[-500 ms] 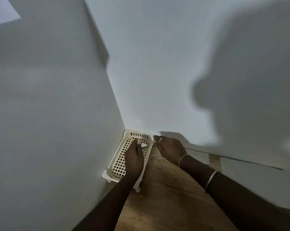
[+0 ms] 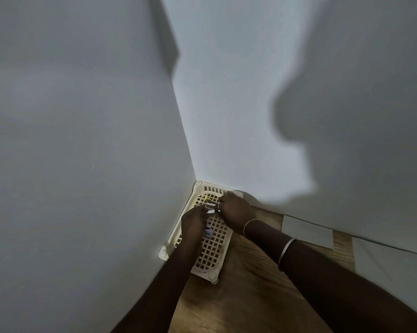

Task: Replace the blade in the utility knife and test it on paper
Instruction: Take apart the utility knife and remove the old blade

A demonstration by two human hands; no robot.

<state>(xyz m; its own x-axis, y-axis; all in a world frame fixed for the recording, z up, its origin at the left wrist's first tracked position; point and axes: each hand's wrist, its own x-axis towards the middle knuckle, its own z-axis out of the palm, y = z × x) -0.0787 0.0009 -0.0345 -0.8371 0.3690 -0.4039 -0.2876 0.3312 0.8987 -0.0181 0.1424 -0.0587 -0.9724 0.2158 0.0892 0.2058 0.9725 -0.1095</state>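
Two hands meet over the cream plastic lattice basket (image 2: 212, 251), pushed into the wall corner on the wooden surface (image 2: 245, 296), probably so small parts cannot stray. The left hand (image 2: 193, 223) and right hand (image 2: 236, 210) each pinch one end of a small silvery blade-like piece (image 2: 212, 209); the knife itself cannot be made out.

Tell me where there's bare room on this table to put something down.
Free: the bare wooden tabletop between the cream lattice plastic tray and the white paper sheets, mostly beneath the right forearm. Crowded: the tray's far end in the wall corner, where the left hand and right hand meet.
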